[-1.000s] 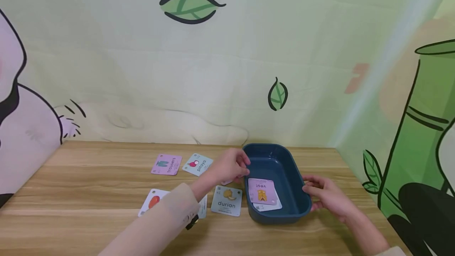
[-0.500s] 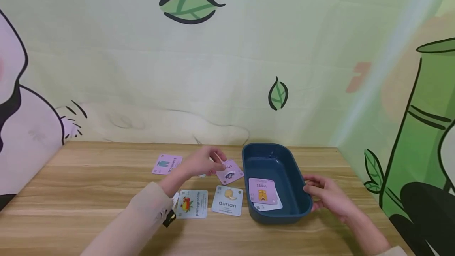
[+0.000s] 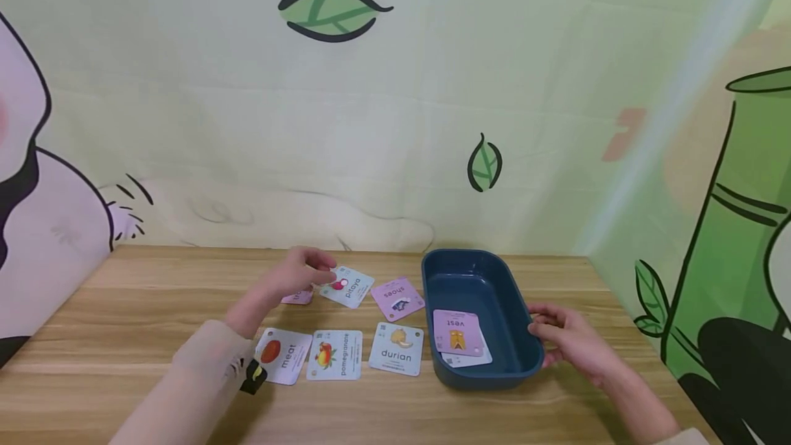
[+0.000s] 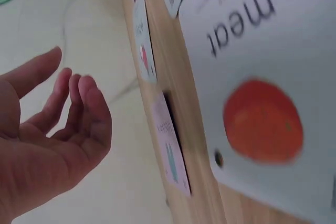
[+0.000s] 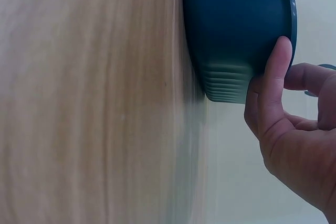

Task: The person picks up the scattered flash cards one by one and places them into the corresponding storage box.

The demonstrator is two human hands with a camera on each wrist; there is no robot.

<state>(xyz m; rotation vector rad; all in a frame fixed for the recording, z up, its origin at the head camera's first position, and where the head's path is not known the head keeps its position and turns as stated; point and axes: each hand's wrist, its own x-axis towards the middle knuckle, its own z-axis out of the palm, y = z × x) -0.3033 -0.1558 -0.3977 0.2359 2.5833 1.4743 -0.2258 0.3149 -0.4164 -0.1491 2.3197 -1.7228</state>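
My left hand point(image 3: 298, 272) hovers over the trousers card point(image 3: 298, 297), partly covering it, beside the pitaya card point(image 3: 347, 287). In the left wrist view its fingers point(image 4: 92, 95) are loosely bent and hold nothing. My right hand point(image 3: 571, 342) grips the right wall of a deep blue plastic bin point(image 3: 476, 383), with the thumb at the rim. Inside the bin a pink vest card point(image 3: 458, 332) lies over a white card point(image 3: 472, 360) that it mostly hides. The meat card point(image 4: 252, 98) looms large in the left wrist view, below the hand's wrist.
On the wooden table point(image 3: 154, 335) the pomegranate card point(image 3: 335, 356) and durian card point(image 3: 396, 350) lie in the front row with the meat card. A pink shoes card point(image 3: 398, 298) lies close to the bin's left side. A printed cloth backdrop point(image 3: 395, 115) rises behind.
My left hand has moved left from the bin's edge, past the shoes and pitaya cards, to above the trousers card. The shoes card now shows fully beside the bin. My right hand stays put.
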